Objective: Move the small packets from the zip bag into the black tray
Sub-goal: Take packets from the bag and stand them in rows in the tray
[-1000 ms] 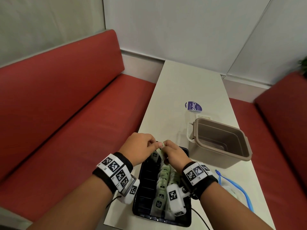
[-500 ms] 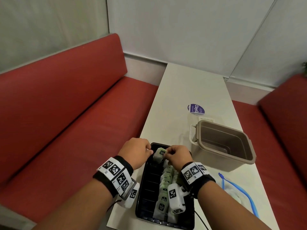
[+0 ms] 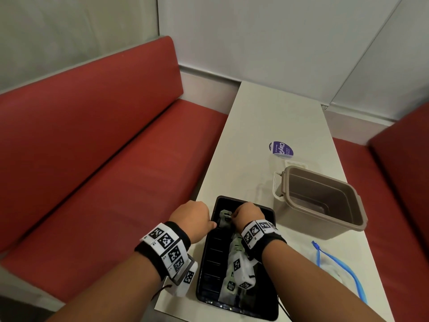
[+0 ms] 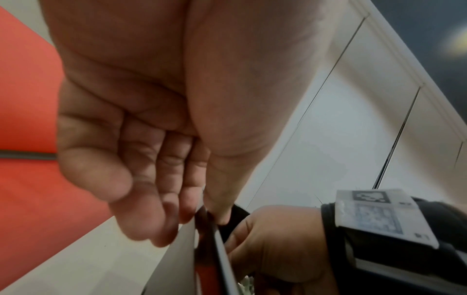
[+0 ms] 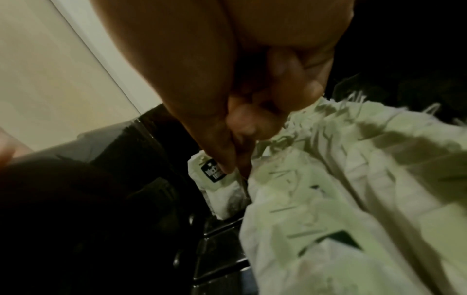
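Packet (image 3: 224, 217), pinched in right hand (image 3: 248, 216), has dropped lower into far end of tray (image 3: 210, 259); left hand (image 3: 190, 219) now pinches the left rim.

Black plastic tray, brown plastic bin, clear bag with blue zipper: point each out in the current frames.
Black plastic tray (image 3: 210, 263): head view, bare ribbed floor on its left side.
Brown plastic bin (image 3: 306, 218): head view, near outer wall.
Clear bag with blue zipper (image 3: 329, 270): head view, clear body beside the zipper.

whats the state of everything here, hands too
black tray: part filled with packets
packet: pinched, at tray's far end
right hand: pinching the packet
left hand: gripping tray rim
zip bag: lying on table
bin: open, empty
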